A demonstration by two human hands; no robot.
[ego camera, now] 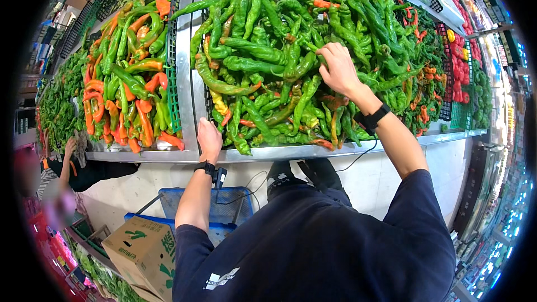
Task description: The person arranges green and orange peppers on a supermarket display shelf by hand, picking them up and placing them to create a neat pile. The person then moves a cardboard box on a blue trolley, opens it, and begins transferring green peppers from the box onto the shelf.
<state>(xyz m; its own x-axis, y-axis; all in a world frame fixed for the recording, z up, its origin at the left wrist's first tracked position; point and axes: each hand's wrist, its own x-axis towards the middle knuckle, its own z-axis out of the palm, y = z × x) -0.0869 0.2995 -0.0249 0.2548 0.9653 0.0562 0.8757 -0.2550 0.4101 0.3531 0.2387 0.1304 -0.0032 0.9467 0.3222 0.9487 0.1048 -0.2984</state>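
A wide heap of long green peppers (256,50) lies before me on a metal display counter (293,152). Over the middle of the heap, my right hand (337,67) has its fingers closed at the stem end of a green pepper. My left hand (209,137) rests at the left edge of the heap, by the metal strip between two sections; its fingers are curled, and whether they hold anything is hidden. A curved green-red pepper (224,87) lies just above that hand. Left of the strip is a pile of mixed orange and green peppers (126,75).
Black and green plastic grid dividers (173,92) stand between the sections. Red bell peppers (459,69) lie at the far right. Below the counter are a blue cart (180,201) and a cardboard box (142,251). Other people (63,172) stand at the left. Cables hang from both wristbands.
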